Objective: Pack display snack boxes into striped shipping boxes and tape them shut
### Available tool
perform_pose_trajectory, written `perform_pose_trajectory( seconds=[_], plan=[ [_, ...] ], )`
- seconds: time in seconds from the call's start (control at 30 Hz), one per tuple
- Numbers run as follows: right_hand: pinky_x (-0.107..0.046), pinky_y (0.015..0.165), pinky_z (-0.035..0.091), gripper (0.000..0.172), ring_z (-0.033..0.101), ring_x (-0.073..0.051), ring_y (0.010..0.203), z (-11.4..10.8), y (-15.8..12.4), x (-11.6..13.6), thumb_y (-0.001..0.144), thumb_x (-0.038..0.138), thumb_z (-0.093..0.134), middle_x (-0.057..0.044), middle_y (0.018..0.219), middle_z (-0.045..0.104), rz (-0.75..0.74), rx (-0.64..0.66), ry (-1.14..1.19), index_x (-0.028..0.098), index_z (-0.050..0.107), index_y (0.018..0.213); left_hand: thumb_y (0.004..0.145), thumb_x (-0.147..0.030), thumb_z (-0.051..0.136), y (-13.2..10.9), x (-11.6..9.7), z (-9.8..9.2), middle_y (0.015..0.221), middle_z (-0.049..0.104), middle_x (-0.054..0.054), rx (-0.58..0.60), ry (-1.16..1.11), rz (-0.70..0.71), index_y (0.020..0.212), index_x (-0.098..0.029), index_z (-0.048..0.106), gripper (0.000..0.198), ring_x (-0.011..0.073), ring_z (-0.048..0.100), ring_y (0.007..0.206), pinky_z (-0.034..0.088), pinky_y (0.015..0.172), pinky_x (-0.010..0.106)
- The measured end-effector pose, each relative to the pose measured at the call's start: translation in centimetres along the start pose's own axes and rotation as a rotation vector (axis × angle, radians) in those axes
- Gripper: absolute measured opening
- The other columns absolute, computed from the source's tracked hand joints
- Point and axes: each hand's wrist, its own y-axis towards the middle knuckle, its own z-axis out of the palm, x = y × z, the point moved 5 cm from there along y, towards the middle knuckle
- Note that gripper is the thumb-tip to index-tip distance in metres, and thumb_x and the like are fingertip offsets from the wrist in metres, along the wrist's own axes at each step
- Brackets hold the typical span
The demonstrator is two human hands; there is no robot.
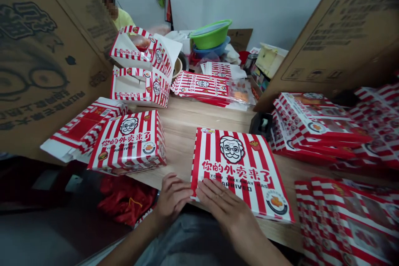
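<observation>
Pale wall [199, 0] and wood-grain desk [180, 133] frame our work: one striped box [241, 174] lies directly before us at the desk's near edge. Our right hand [222, 205] rests flat across the box's near left part, fingers straight; our left hand [171, 197] bends at the near left corner, close beside, its grip unclear. We judge even pressure best here, with the corner kept square and the printed top uncreased.

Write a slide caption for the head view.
Right hand across a striped box, left hand at its near left corner, on a wooden table.
</observation>
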Motion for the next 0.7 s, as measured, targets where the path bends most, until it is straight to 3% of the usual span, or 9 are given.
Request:
perform_pose_trajectory(
  seconds=[0.23, 0.4, 0.7],
  plan=[
    [-0.039, 0.087, 0.051, 0.033, 0.056, -0.019, 0.106, 0.3, 0.1, -0.1, 0.093, 0.016, 0.031, -0.004, 0.114, 0.061, 0.026, -0.030, -0.039, 0.015, 0.061, 0.106, 0.082, -0.031, 0.054, -0.2, -0.3, 1.4, 0.106, 0.049, 0.012, -0.047, -0.056, 0.000, 0.114, -0.016, 0.041, 0.038, 0.0222, 0.046, 0.108, 0.046, 0.086, 0.041],
    [-0.039, 0.086, 0.051, 0.034, 0.056, -0.020, 0.105, 0.1, 0.8, -0.5, 0.094, 0.021, 0.030, -0.002, 0.116, 0.060, 0.041, 0.008, -0.073, 0.018, 0.061, 0.106, 0.083, -0.025, 0.051, -0.6, -0.6, 2.3, 0.108, 0.046, 0.013, -0.066, 0.006, 0.076, 0.124, -0.012, 0.033, 0.047, 0.0235, 0.044, 0.109, 0.041, 0.092, 0.046],
    [-0.035, 0.093, 0.043, 0.038, 0.050, -0.020, 0.111, 0.9, 1.7, -0.1, 0.094, 0.016, 0.025, -0.006, 0.117, 0.059, 0.024, 0.012, -0.084, 0.010, 0.059, 0.109, 0.083, -0.022, 0.046, -0.3, -0.7, 2.4, 0.109, 0.046, 0.017, -0.136, 0.098, 0.022, 0.130, -0.005, 0.028, 0.053, 0.0246, 0.044, 0.110, 0.045, 0.089, 0.042]
  ],
)
